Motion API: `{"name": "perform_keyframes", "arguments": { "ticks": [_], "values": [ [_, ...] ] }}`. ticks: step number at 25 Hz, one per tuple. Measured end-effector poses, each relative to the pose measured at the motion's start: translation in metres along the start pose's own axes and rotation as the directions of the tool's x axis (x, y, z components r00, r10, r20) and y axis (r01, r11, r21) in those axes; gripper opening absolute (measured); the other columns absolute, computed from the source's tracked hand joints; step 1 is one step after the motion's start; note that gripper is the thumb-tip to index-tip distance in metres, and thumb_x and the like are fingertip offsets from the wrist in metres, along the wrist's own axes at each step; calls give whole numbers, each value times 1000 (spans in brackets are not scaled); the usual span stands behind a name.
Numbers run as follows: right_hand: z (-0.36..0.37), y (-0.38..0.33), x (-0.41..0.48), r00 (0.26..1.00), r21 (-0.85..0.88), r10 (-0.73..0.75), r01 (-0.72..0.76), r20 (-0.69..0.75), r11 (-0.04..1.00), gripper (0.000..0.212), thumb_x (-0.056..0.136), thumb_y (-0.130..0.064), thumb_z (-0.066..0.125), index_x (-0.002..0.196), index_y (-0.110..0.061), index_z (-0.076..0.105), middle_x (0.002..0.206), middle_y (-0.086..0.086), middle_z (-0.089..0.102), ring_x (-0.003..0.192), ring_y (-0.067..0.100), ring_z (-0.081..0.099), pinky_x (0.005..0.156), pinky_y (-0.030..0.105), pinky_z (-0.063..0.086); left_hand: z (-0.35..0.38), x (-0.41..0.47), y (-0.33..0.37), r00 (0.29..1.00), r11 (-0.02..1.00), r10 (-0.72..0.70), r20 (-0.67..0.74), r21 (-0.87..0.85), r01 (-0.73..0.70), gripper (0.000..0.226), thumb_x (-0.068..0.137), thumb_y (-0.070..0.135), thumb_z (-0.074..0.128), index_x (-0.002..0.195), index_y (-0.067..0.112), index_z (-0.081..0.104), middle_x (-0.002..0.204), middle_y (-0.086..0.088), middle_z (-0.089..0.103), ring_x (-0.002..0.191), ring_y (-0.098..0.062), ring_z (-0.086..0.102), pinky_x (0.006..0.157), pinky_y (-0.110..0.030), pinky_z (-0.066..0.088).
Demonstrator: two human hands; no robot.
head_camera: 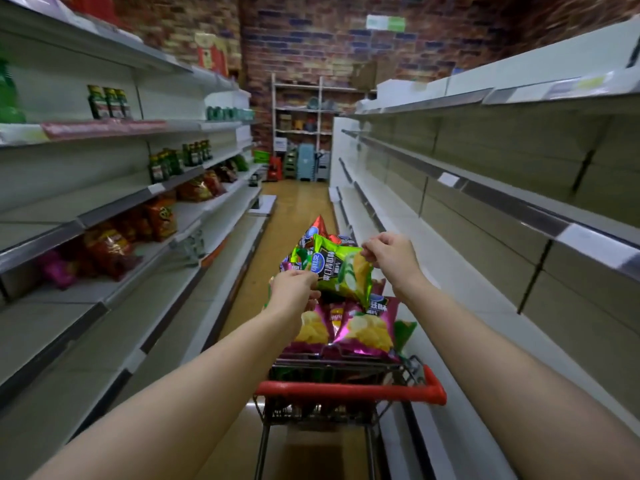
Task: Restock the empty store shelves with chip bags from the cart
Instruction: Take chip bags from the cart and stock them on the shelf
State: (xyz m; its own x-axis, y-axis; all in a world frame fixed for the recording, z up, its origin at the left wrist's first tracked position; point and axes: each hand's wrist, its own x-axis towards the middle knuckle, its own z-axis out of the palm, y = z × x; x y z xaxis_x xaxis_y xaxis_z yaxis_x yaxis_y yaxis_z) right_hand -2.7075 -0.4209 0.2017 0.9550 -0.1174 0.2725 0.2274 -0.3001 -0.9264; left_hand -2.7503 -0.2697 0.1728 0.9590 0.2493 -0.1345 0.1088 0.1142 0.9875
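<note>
**Green chip bag held over the cart**

Both bare arms reach straight out above the shopping cart's (349,390) red handle. The left hand (293,289) grips the lower left corner of a green chip bag (341,271). The right hand (391,255) pinches its upper right edge, knuckles up. The bag hangs tilted just above the purple chip bags (367,329) piled in the cart.

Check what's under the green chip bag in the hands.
Under the green chip bag, pinched by the left hand and right hand, magenta chip bags lie piled in the cart. Whatever lies deeper in the pile is covered.
</note>
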Motion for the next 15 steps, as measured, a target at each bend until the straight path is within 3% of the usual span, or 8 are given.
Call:
{"name": "perform_keyframes", "arguments": {
  "ticks": [2,4,6,8,12,15],
  "values": [
    [6,18,42,998,-71,-22,26,53,997,18,88,-10,53,71,-11,61,71,1,59,78,20,54,68,28,41,19,32,-5,999,999,-42,-31,-7,42,10,91,-1,47,97,0,55,78,-11,52,58,-15,48,48,-23,36],
    [12,37,79,992,-222,-40,66,120,973,13,90,-16,54,93,-7,63,84,2,60,83,18,54,65,25,39,35,58,-9,996,997,-81,-48,-2,81,6,93,1,48,94,1,53,72,-7,49,56,-15,48,48,-22,38],
    [19,60,116,980,-405,-17,98,199,909,31,90,-25,58,114,-7,58,104,7,61,96,21,57,74,28,45,49,81,-14,991,993,-120,-58,12,121,10,93,2,47,84,6,50,70,-6,48,55,-14,48,48,-21,39],
    [29,82,146,959,-573,3,168,284,802,51,86,-34,62,127,-7,50,123,11,58,112,26,54,91,35,46,59,98,-21,982,983,-178,-66,39,181,16,94,3,45,79,8,48,68,-5,46,53,-14,48,43,-18,39],
    [46,109,184,927,-827,64,296,369,478,72,80,-55,60,134,-12,40,137,12,47,127,30,42,105,44,34,71,121,-37,959,958,-268,-90,77,275,24,94,1,42,71,9,44,66,-5,44,35,-7,50,43,-18,36],
    [52,120,195,902,-883,170,325,397,340,87,76,-68,55,142,-19,30,146,12,35,134,31,32,107,52,22,74,129,-47,946,945,-307,-100,87,316,24,95,2,43,72,9,46,68,-5,47,51,-13,50,50,-21,37]
  ]
}}
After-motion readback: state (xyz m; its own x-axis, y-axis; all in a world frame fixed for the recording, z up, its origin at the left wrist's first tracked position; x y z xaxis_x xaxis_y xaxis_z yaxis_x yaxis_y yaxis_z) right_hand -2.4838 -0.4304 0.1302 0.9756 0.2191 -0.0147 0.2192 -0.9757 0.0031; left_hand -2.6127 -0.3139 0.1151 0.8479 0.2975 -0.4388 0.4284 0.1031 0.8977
